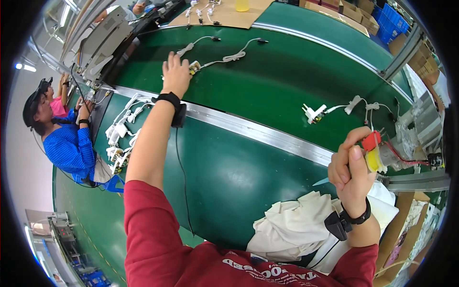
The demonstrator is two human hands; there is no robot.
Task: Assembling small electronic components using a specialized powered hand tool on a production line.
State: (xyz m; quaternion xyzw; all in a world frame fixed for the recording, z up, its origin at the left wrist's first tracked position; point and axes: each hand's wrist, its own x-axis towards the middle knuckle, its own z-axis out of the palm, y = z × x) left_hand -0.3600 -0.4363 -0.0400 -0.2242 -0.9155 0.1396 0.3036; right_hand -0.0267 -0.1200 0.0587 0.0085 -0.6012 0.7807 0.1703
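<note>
My left hand (176, 75) is palm down over the green belt, its fingers spread. Beside its thumb lies a small circuit board (194, 67) with a white cable (233, 57), and a bit of white shows past the hand's other side. What lies under the palm is hidden. My right hand (351, 167) is raised at the right with curled fingers, closed around a red and yellow piece (372, 142) whose kind I cannot make out. A pale blue pointed tip (321, 182) shows just left of that hand. A white plug adapter (314, 114) with its board exposed lies on the belt.
White adapters and cables (116, 133) are piled at the left of the near table. A metal rail (248, 129) separates table and belt. Cream cloth (291, 222) lies in front of me. Two co-workers (67, 143) are at the left. Cardboard (258, 12) holds more boards at the back.
</note>
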